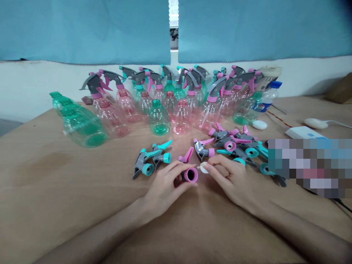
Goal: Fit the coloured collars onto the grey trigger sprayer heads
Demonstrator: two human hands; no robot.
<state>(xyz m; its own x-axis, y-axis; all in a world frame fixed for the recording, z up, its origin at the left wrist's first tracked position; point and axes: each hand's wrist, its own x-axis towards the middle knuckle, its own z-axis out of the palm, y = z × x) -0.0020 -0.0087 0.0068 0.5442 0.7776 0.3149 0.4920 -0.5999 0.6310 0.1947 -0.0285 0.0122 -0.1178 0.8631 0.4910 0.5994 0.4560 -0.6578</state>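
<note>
Left hand's fingers gripped pink-collared dark plastic spray head over brown table | right hand's fingertips pinched round white disc beside it | head seemed light, stiff, slick; collar likely best hold

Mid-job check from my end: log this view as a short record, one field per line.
Left hand: holds a pink-collared spray head, open end facing the camera
Right hand: pinches a small white round piece beside that collar
Front left: two loose teal-collared spray heads
Right: loose pile of pink and teal spray heads
Behind: pink and green bottles, some with spray heads fitted, others open-necked
Far right: blue-capped drink bottle
</note>
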